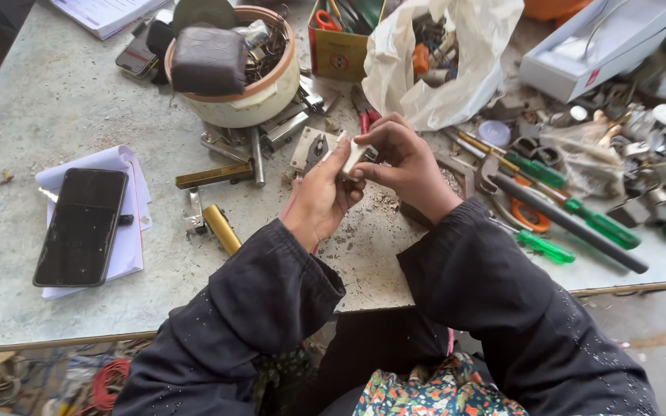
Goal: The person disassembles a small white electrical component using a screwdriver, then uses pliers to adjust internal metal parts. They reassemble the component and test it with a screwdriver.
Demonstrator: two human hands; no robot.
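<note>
My left hand grips a small pale metal lock body above the middle of the grey worktable. My right hand meets it from the right, its fingertips pinching the top end of the same piece. Both arms wear dark sleeves. Just behind the hands lie another pale lock case and red-handled pliers. Metal filings and dust are scattered on the table under the hands.
A black phone lies on white papers at left. A bowl of metal parts with a dark pouch stands at the back, beside a white plastic bag. Green-handled screwdrivers, brass bars and loose lock parts lie around.
</note>
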